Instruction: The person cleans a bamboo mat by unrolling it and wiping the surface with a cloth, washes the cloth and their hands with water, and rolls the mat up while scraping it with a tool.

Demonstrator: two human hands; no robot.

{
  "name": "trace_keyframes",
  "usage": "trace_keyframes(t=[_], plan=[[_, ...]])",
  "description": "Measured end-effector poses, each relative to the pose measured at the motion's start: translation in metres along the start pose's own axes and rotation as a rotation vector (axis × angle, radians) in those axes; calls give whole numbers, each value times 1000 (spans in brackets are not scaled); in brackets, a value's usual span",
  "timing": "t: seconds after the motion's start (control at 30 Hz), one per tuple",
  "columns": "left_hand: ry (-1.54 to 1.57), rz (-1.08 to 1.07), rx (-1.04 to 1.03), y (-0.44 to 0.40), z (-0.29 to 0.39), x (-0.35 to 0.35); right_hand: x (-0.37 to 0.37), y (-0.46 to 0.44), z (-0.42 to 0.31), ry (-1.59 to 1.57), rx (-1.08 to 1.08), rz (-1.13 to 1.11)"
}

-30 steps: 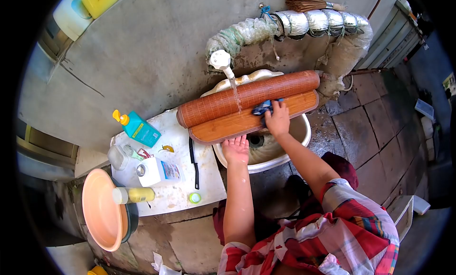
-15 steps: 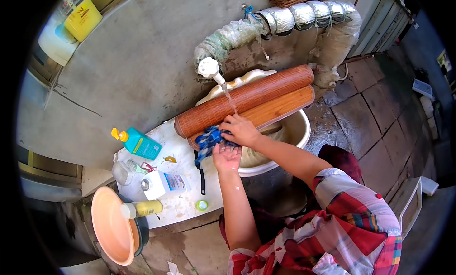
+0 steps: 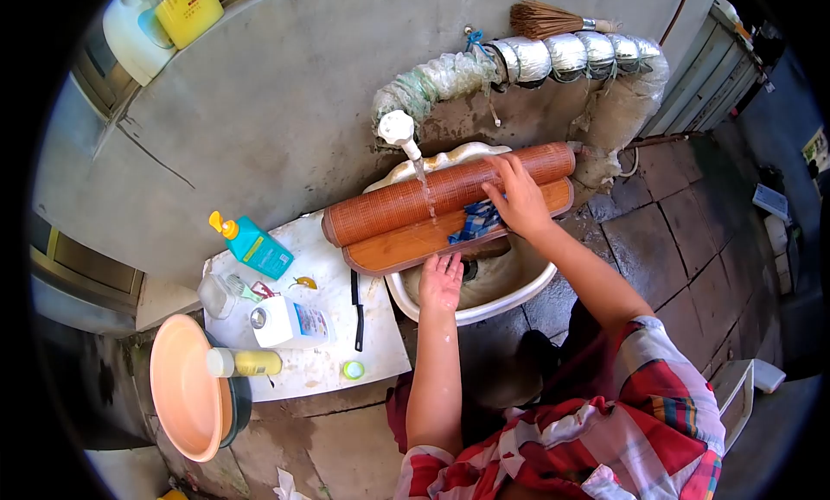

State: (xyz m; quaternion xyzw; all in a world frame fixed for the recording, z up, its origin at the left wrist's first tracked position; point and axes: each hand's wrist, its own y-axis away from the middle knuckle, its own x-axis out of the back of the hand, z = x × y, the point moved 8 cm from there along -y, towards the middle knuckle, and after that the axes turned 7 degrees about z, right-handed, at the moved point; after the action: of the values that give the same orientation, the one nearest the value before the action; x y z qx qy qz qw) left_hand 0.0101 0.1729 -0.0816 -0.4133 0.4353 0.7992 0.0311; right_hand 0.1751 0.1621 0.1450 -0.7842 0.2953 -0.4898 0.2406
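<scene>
A partly rolled reddish-brown mat (image 3: 389, 210) lies across the white sink (image 3: 510, 297), its flat strip facing me. Water from the white-handled tap (image 3: 398, 130) runs onto the roll. My right hand (image 3: 520, 197) is open, fingers spread, with its fingertips at the roll. Beside it a blue checked cloth (image 3: 475, 222) lies on the flat strip, partly hidden by that hand. Palm up, my left hand (image 3: 441, 281) is open and empty under the mat's near edge.
On the white slab (image 3: 294, 375) are a teal pump bottle (image 3: 262, 248), a white bottle (image 3: 290, 322), a black-handled knife (image 3: 357, 314) and a green cap (image 3: 353, 369). Basins (image 3: 184, 388) stand left. Wrapped pipe (image 3: 527, 61) runs behind the sink.
The cloth moved left along the strip under my right hand, then back right. Now that hand is off it with fingers spread at the roll. My left hand has stayed near the front edge.
</scene>
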Motion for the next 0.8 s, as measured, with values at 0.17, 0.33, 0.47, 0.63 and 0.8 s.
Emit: trace_keyframes(t=[0.17,0.33,0.47,0.63,0.8], plan=[[5,0,27,5,4,-4,14,-87,-113,-155,307,-140],[19,-17,47,8,5,-7,-10,-116,-135,-77,642,-145],[43,-8,45,10,5,-8,-13,-119,-135,-191,583,-193],[35,11,37,12,5,-10,-19,-119,-129,-212,527,-225],[1,18,29,8,3,-8,-11,-120,-131,-220,563,-116]])
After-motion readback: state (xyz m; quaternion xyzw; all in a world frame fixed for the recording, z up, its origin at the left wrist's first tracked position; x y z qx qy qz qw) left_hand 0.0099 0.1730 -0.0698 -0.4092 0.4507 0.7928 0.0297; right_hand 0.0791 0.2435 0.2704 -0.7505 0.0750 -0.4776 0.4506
